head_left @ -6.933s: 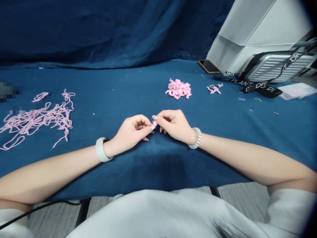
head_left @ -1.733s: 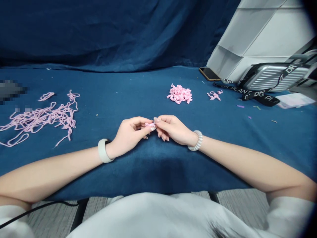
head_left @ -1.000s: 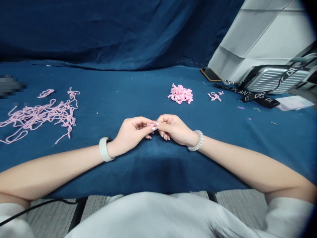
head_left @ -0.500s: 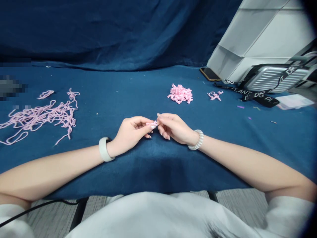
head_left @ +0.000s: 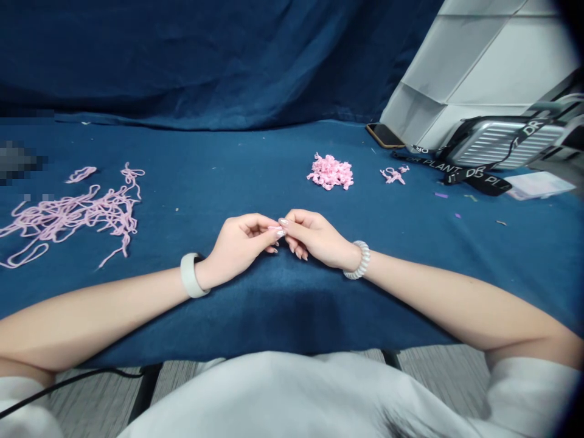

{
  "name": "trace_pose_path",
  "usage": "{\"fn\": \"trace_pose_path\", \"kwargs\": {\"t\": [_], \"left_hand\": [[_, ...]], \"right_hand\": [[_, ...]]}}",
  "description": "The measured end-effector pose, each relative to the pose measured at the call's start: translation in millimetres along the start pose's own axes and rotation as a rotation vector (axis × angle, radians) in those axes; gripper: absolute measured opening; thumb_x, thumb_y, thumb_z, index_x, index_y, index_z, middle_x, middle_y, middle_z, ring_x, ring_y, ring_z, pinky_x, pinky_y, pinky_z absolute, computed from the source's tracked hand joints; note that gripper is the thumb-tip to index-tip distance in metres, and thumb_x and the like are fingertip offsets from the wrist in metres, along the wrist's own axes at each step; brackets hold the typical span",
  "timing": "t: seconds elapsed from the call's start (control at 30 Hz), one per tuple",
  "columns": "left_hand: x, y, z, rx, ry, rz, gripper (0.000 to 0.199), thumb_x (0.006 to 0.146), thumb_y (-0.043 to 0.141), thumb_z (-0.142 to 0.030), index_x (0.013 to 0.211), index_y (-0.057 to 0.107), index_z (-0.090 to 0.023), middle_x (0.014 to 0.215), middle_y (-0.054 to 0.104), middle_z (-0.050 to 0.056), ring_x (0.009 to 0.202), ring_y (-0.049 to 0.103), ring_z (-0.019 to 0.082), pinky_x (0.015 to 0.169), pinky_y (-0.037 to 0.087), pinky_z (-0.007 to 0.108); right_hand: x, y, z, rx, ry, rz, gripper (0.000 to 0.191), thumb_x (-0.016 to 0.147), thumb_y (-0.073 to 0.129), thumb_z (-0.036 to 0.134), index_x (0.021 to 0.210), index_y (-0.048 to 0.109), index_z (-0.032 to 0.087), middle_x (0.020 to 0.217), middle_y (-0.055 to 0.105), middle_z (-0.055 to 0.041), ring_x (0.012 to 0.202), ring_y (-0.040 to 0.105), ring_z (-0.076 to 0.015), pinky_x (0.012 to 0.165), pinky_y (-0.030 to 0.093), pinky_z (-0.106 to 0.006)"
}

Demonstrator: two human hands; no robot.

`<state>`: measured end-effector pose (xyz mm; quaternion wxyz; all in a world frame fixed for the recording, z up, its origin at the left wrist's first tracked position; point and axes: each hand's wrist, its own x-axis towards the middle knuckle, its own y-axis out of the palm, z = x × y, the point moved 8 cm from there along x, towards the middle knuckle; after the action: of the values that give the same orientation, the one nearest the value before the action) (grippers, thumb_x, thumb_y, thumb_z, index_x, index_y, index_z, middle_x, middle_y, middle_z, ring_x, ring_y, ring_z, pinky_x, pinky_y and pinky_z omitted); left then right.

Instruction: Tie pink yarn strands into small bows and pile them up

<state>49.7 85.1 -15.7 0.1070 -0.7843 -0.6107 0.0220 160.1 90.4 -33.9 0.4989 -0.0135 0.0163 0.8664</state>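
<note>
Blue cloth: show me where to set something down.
Free: the navy cloth between the tangled pink yarn and the small pile of pink knotted pieces. Crowded: the right rear, with a gold-edged phone, silver ridged case, black lettered strap.

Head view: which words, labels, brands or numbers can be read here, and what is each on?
"DR PLANT": white letters on the black lanyard strap.
"DR": the same strap, where it crosses the silver ribbed case.
The pale card at right: markings too small to read.

Navy-draped table (head_left: 410, 292). Tangled pink yarn (head_left: 77, 219) at left, knotted pink heap (head_left: 330, 171) mid-table, smartphone (head_left: 385, 135) and silver ribbed case (head_left: 502, 143) at right.
</note>
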Motion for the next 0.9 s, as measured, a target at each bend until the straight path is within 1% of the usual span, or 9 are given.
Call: {"fn": "trace_pose_path", "kwargs": {"t": [0.2, 0.37, 0.43, 0.5, 0.6, 0.73, 0.8, 0.9], "left_hand": [[0.1, -1.3, 3.7, -0.031, -0.021, -0.005, 0.022, 0.072, 0.071, -0.032, 0.08, 0.068, -0.012, 0.07, 0.069, 0.003, 0.057, 0.063, 0.011, 0.058, 0.056, 0.022], [0.7, -0.2, 5.2, -0.098, -0.015, 0.013, 0.02, 0.071, 0.072, -0.029, 0.084, 0.07, -0.013, 0.075, 0.07, 0.003, 0.061, 0.063, 0.011, 0.059, 0.056, 0.021], [1.1, 0.0, 5.6, -0.105, -0.015, 0.015, 0.02, 0.071, 0.072, -0.028, 0.083, 0.07, -0.013, 0.074, 0.07, 0.003, 0.062, 0.064, 0.011, 0.059, 0.056, 0.021], [1.5, -0.1, 5.9, -0.097, -0.016, 0.011, 0.019, 0.071, 0.073, -0.028, 0.081, 0.069, -0.012, 0.072, 0.069, 0.003, 0.062, 0.063, 0.011, 0.059, 0.056, 0.022], [2.1, 0.1, 7.2, -0.109, -0.022, 0.011, 0.019, 0.07, 0.073, -0.028, 0.078, 0.067, -0.012, 0.071, 0.067, 0.002, 0.062, 0.062, 0.011, 0.058, 0.056, 0.021], [2.6, -5.3, 11.6, -0.227, -0.015, -0.036, 0.022, 0.076, 0.067, -0.032, 0.09, 0.064, -0.015, 0.076, 0.065, 0.002, 0.069, 0.062, 0.013, 0.057, 0.058, 0.024], [2.7, -9.5, 13.4, -0.269, 0.0, -0.064, 0.019, 0.078, 0.065, -0.032, 0.09, 0.061, -0.016, 0.074, 0.062, 0.0, 0.071, 0.061, 0.013, 0.056, 0.058, 0.025], [2.8, -9.6, 13.3, -0.249, 0.011, -0.033, 0.018, 0.078, 0.066, -0.03, 0.089, 0.061, -0.016, 0.075, 0.061, 0.0, 0.071, 0.059, 0.012, 0.057, 0.057, 0.023]], "right_hand": [[-0.5, -1.3, 0.7, 0.029, -0.008, -0.026, 0.033, 0.083, 0.055, 0.046, 0.069, 0.045, 0.017, 0.048, 0.049, 0.0075, 0.036, 0.043, -0.0032, 0.034, 0.034, -0.013], [2.5, -1.6, -4.5, 0.061, 0.053, -0.017, 0.037, 0.084, 0.05, 0.052, 0.071, 0.045, 0.017, 0.05, 0.049, 0.0062, 0.037, 0.045, -0.0047, 0.033, 0.037, -0.014], [2.8, -0.2, -4.8, 0.029, 0.06, -0.001, 0.04, 0.084, 0.047, 0.055, 0.073, 0.046, 0.017, 0.051, 0.05, 0.0055, 0.038, 0.046, -0.0052, 0.033, 0.038, -0.014], [2.0, 1.2, -3.7, -0.03, 0.053, 0.007, 0.041, 0.083, 0.048, 0.056, 0.072, 0.046, 0.017, 0.051, 0.05, 0.0054, 0.038, 0.046, -0.0048, 0.033, 0.037, -0.014], [0.3, 2.9, -2.2, -0.069, 0.041, 0.016, 0.039, 0.082, 0.053, 0.052, 0.07, 0.045, 0.016, 0.05, 0.051, 0.0059, 0.038, 0.045, -0.0035, 0.034, 0.036, -0.012], [0.2, 1.7, -1.1, -0.018, 0.014, 0.015, 0.035, 0.085, 0.051, 0.047, 0.071, 0.044, 0.017, 0.05, 0.05, 0.0068, 0.037, 0.044, -0.0029, 0.034, 0.034, -0.012], [0.8, 0.5, -2.3, 0.002, 0.02, 0.016, 0.034, 0.087, 0.05, 0.046, 0.071, 0.044, 0.017, 0.049, 0.05, 0.007, 0.037, 0.044, -0.0029, 0.034, 0.034, -0.012], [1.5, -0.5, -3.9, 0.016, 0.035, 0.024, 0.034, 0.087, 0.05, 0.045, 0.07, 0.044, 0.016, 0.049, 0.049, 0.0069, 0.037, 0.044, -0.0031, 0.035, 0.034, -0.013]]}}
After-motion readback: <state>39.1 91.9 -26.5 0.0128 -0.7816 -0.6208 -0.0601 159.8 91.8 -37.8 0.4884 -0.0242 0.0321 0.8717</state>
